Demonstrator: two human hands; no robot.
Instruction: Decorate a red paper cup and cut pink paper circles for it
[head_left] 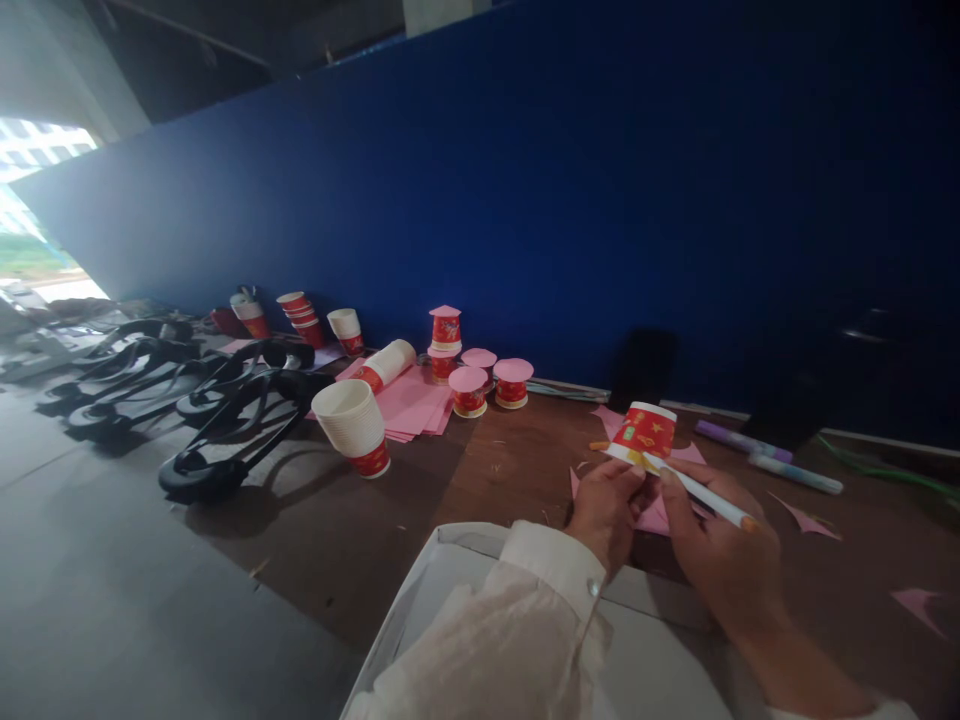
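A red paper cup (643, 432) stands upside down on a pink paper sheet (654, 515) on the brown table. My left hand (606, 505) grips the cup's lower rim with closed fingers. My right hand (721, 545) is closed around a white pen (701, 492) with an orange end, its tip touching the cup's rim. A white sleeve covers my left forearm.
Several red cups capped with pink discs (480, 380) and pink paper sheets (411, 405) lie at the table's middle. A stack of white cups (354, 425), black headsets (225, 420), two markers (769, 455) and pink scraps (806, 518) lie around. A white box (450, 580) sits near me, a blue wall behind.
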